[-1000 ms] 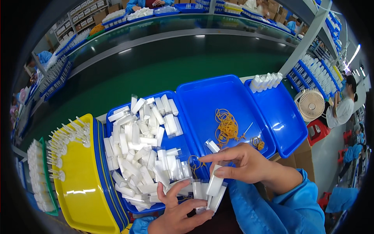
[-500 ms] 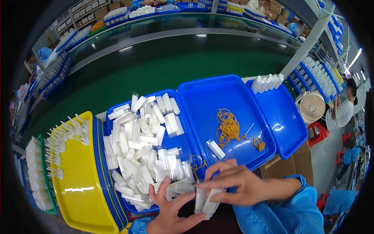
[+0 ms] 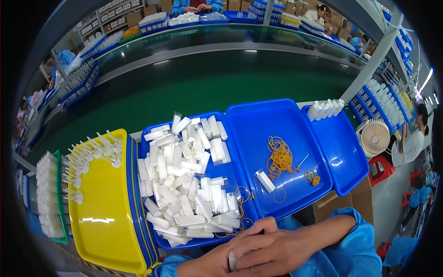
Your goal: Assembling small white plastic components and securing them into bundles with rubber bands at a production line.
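Observation:
My right hand (image 3: 281,247) lies across my left hand (image 3: 207,262) at the lower edge, fingers bent and pressed together. Both hands look closed; whatever is between them is hidden behind the fingers. A silver ring-like band (image 3: 232,261) shows among the fingers. Just beyond my hands is a blue tray (image 3: 224,168) heaped with white oblong pieces in clear wrapping (image 3: 177,184). To its right, another blue tray (image 3: 258,115) holds a tangle of yellow-brown rubber bands (image 3: 279,157), a smaller bunch of rubber bands (image 3: 312,178) and one white wrapped piece (image 3: 265,181).
A yellow tray (image 3: 101,231) with white stemmed parts (image 3: 99,150) sits on stacked trays at left, beside a green tray (image 3: 60,198). A smaller blue tray (image 3: 341,161) with white bottles (image 3: 326,109) stands right, near a fan (image 3: 374,137). A green belt (image 3: 194,83) runs behind; people work around.
My hands have come together, the right now over the left, and the white pieces they held have gone out of sight. The whole view has shifted slightly.

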A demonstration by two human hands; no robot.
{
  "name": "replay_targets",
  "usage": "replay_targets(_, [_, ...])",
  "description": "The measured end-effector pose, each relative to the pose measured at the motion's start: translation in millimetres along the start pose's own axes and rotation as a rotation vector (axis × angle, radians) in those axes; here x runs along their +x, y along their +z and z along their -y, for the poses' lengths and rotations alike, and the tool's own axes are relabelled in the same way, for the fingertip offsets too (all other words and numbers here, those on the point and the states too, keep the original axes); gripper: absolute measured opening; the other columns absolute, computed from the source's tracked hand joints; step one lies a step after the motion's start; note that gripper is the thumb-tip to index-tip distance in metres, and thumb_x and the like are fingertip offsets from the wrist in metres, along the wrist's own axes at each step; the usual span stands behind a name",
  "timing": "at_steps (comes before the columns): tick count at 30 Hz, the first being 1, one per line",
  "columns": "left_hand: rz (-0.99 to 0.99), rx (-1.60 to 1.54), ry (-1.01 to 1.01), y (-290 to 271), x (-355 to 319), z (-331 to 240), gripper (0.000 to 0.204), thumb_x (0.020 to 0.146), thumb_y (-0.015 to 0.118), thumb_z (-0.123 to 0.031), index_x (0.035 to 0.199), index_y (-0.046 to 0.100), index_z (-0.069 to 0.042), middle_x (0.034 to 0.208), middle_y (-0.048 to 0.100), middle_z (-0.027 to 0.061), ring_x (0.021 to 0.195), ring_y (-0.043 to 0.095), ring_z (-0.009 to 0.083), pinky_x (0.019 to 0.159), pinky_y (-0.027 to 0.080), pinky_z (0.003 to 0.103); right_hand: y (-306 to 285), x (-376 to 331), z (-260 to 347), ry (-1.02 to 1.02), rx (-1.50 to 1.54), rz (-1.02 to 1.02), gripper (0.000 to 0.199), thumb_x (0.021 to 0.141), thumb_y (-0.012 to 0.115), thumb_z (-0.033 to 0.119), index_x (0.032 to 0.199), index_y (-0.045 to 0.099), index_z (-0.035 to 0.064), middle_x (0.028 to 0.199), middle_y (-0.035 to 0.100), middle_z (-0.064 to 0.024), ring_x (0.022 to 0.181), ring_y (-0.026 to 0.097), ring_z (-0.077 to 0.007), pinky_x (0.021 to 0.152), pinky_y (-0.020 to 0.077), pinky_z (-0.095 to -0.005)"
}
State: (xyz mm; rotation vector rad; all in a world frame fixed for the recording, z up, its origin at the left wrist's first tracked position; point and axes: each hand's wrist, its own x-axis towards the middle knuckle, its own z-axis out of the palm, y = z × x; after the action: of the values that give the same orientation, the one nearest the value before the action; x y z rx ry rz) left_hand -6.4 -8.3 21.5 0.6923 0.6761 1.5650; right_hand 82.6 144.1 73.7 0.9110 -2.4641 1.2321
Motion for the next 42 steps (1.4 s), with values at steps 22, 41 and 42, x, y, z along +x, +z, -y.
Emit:
replay_targets(22, [-0.464, 0.123, 0.306, -1.0, -3.0, 10.9, 0.022, 0.074, 0.068, -0.002, 0.083, 0.047, -0.003, 0.077, 0.058, 0.0141, 0.068, 0.059, 0.0228, 0.060, 0.051, 0.032, 13.4, -15.1, -34.6, 0.394, -0.165, -0.293, 0.008, 0.076, 0.065, 0.014, 0.079, 0.060, 0.0097, 0.111, 0.049, -0.0097, 0.103, 0.047, -0.0271, 0.085, 0.0324, -0.0381])
replay_targets(41, [-0.495, 0.661, 0.214, -18.5, 9.8, 6.4, 0.100, 0.064, 0.060, 0.014, 0.140, 0.000, -0.014, 0.072, 0.054, 0.0111, 0.058, 0.056, 0.0193, 0.049, 0.047, 0.028, 20.4, -5.4, 11.7, 0.285, 0.193, 0.487, 0.010, 0.077, 0.061, 0.012, 0.086, 0.061, 0.0075, 0.086, 0.054, -0.0115, 0.079, 0.054, -0.0250, 0.066, 0.0411, -0.0402])
replay_targets(42, [-0.473, 0.478, 0.118, -18.7, 7.2, -4.1, 0.106, 0.065, 0.060, 0.014, 0.139, -0.009, -0.016, 0.071, 0.053, 0.0107, 0.056, 0.056, 0.0183, 0.047, 0.047, 0.028, 23.9, -10.5, 2.2, 0.174, 0.442, 0.363, 0.012, 0.080, 0.058, 0.013, 0.086, 0.061, 0.0029, 0.077, 0.053, -0.0123, 0.071, 0.053, -0.0260, 0.064, 0.0404, -0.0409])
